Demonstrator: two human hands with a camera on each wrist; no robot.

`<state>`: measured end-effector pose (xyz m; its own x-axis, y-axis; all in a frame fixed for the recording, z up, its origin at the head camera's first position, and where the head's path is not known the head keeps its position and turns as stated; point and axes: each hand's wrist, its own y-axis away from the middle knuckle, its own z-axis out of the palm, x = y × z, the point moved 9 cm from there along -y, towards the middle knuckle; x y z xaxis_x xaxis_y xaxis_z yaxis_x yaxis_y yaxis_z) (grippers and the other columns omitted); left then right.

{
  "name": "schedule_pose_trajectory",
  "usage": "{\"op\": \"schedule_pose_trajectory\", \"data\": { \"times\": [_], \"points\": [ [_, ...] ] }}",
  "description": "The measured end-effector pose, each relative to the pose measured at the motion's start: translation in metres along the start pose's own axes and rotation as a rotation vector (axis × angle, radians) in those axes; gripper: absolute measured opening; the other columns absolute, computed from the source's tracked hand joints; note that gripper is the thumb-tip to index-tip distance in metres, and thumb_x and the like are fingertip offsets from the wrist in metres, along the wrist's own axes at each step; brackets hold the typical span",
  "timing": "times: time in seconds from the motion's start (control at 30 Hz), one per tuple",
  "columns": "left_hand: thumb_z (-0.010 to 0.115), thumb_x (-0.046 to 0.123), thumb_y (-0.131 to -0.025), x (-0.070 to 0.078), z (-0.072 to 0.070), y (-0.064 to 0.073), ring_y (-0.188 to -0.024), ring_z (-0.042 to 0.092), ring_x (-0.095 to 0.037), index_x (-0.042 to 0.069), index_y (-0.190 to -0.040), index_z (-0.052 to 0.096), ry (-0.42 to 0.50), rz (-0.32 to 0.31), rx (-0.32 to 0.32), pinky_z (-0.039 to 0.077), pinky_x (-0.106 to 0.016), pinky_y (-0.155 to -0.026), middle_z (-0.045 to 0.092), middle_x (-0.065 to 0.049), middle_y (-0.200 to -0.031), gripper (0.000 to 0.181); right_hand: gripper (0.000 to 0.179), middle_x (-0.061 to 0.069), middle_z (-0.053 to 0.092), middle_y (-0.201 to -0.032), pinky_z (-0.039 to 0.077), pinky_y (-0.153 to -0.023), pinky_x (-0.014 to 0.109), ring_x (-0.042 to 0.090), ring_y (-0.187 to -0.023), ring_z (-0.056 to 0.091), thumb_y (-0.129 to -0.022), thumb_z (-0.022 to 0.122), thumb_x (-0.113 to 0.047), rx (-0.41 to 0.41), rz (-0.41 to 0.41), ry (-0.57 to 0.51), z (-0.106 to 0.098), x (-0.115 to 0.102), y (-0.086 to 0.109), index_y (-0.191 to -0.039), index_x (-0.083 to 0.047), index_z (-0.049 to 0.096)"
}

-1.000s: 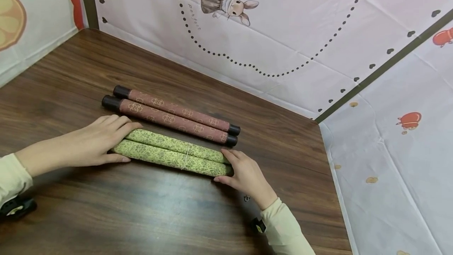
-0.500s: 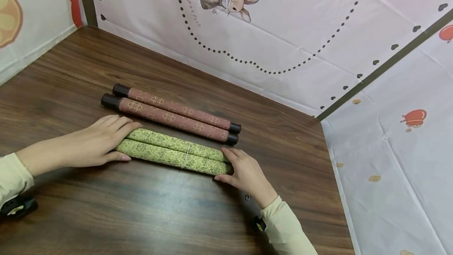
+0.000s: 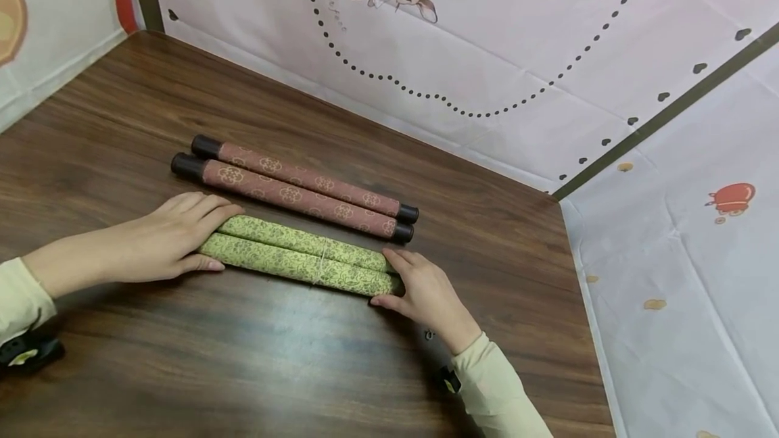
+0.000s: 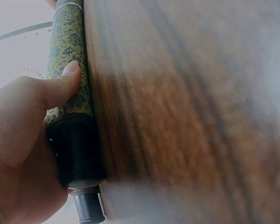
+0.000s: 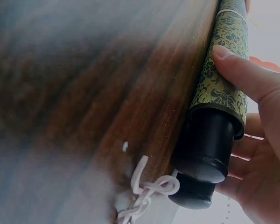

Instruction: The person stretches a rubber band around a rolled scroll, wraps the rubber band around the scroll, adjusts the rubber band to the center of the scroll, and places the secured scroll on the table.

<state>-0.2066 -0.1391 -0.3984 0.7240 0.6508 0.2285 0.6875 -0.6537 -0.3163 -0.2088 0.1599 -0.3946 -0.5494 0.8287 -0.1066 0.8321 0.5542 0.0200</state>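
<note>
A green floral scroll [image 3: 268,260], rolled from both sides into two parallel rolls, lies on the brown wooden table. A thin white cord [image 3: 322,263] is tied round its middle. My left hand [image 3: 176,235] grips the left end, fingers over the top and thumb on the near side. At the right end my right hand [image 3: 426,293] holds it the same way, thumb near and fingers on the far side. Black end knobs show in the left wrist view [image 4: 79,149] and the right wrist view [image 5: 205,140]. In the head view, both hands hide most of these knobs.
Just behind lies a second scroll [image 3: 298,198], reddish-brown with gold flowers and black knobs, roughly parallel. A looped, knotted pale cord [image 5: 149,193] lies near the right wrist. Printed cloth walls [image 3: 487,39] border the table [image 3: 274,370] at the back, left and right.
The head view has tilted slightly, so the table appears a little higher. Both hands keep their hold on the green scroll, and neither scroll visibly shifts on the table.
</note>
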Motion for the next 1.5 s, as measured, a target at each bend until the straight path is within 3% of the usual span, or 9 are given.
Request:
{"op": "schedule_pose_trajectory", "data": {
  "times": [0.27, 0.43, 0.57, 0.7, 0.8, 0.93, 1.03, 1.23, 1.5],
  "points": [
    [0.080, 0.034, -0.078, -0.004, 0.007, -0.002, -0.119, 0.048, -0.030, 0.003, -0.142, 0.044, 0.040, -0.050, -0.038, 0.036, -0.052, -0.100, 0.054, -0.011, -0.131, 0.079, 0.086, 0.008, 0.059, -0.141, 0.051, -0.103, 0.040, 0.024, -0.129, 0.058, -0.080, 0.071, -0.060, -0.030, 0.004, 0.049, -0.004, 0.002, 0.005, -0.146, -0.011, 0.048],
    [0.086, 0.035, -0.070, -0.003, -0.003, -0.005, -0.118, 0.048, -0.033, 0.003, -0.144, 0.043, 0.011, -0.020, 0.009, 0.036, -0.052, -0.097, 0.053, -0.014, -0.131, 0.091, 0.086, 0.008, 0.055, -0.144, 0.049, -0.107, 0.039, 0.023, -0.132, 0.055, -0.081, 0.070, -0.058, -0.029, 0.004, 0.026, -0.018, 0.003, 0.010, -0.149, -0.011, 0.044],
    [0.082, 0.042, -0.073, 0.013, -0.024, -0.013, -0.116, 0.048, -0.032, 0.001, -0.142, 0.046, -0.009, 0.053, 0.088, 0.037, -0.049, -0.096, 0.056, -0.015, -0.129, 0.087, 0.060, 0.004, 0.066, -0.128, 0.054, -0.098, 0.034, 0.019, -0.118, 0.062, -0.083, 0.076, -0.040, 0.126, -0.057, 0.019, -0.049, 0.002, 0.024, -0.133, -0.009, 0.061],
    [0.051, 0.056, -0.096, 0.043, -0.044, -0.022, -0.112, 0.050, -0.022, 0.004, -0.136, 0.055, -0.009, 0.145, 0.174, 0.040, -0.036, -0.090, 0.061, -0.007, -0.123, 0.066, 0.020, -0.004, 0.071, -0.097, 0.057, -0.079, 0.027, 0.011, -0.091, 0.065, -0.082, 0.079, -0.020, 0.207, -0.135, 0.056, -0.066, 0.002, 0.044, -0.101, -0.013, 0.076],
    [0.028, 0.054, -0.102, 0.067, -0.054, -0.026, -0.107, 0.052, -0.014, 0.009, -0.129, 0.062, -0.009, 0.218, 0.228, 0.043, -0.030, -0.084, 0.063, 0.001, -0.117, 0.062, 0.008, -0.009, 0.070, -0.087, 0.056, -0.074, 0.025, 0.008, -0.084, 0.065, -0.083, 0.078, -0.016, 0.132, -0.135, 0.083, -0.058, 0.006, 0.056, -0.090, -0.018, 0.078],
    [0.024, 0.048, -0.105, 0.092, -0.057, -0.027, -0.105, 0.057, -0.012, 0.013, -0.121, 0.067, -0.004, 0.300, 0.271, 0.044, -0.030, -0.086, 0.066, 0.005, -0.112, 0.057, 0.007, -0.011, 0.071, -0.086, 0.057, -0.074, 0.027, 0.006, -0.082, 0.067, -0.083, 0.078, -0.018, 0.009, -0.060, 0.097, -0.039, 0.017, 0.068, -0.089, -0.020, 0.079],
    [0.025, 0.044, -0.106, 0.104, -0.057, -0.026, -0.105, 0.058, -0.010, 0.015, -0.118, 0.068, -0.006, 0.340, 0.287, 0.047, -0.029, -0.085, 0.067, 0.007, -0.111, 0.054, 0.007, -0.010, 0.071, -0.085, 0.057, -0.072, 0.028, 0.006, -0.080, 0.068, -0.081, 0.079, -0.019, -0.029, -0.006, 0.104, -0.030, 0.023, 0.074, -0.089, -0.021, 0.079],
    [0.026, 0.041, -0.105, 0.115, -0.058, -0.024, -0.106, 0.057, -0.006, 0.020, -0.118, 0.069, -0.019, 0.382, 0.307, 0.050, -0.027, -0.081, 0.067, 0.010, -0.111, 0.049, 0.009, -0.010, 0.071, -0.084, 0.056, -0.068, 0.025, 0.005, -0.075, 0.067, -0.079, 0.081, -0.020, -0.029, -0.017, 0.092, -0.023, 0.021, 0.076, -0.087, -0.022, 0.078],
    [0.027, 0.041, -0.105, 0.116, -0.054, -0.021, -0.104, 0.058, -0.004, 0.021, -0.117, 0.069, -0.006, 0.384, 0.298, 0.048, -0.025, -0.083, 0.066, 0.012, -0.110, 0.048, 0.008, -0.012, 0.067, -0.083, 0.055, -0.067, 0.025, 0.004, -0.075, 0.066, -0.078, 0.081, -0.020, -0.051, -0.015, 0.092, -0.013, 0.020, 0.078, -0.082, -0.024, 0.076]
  ]
}}
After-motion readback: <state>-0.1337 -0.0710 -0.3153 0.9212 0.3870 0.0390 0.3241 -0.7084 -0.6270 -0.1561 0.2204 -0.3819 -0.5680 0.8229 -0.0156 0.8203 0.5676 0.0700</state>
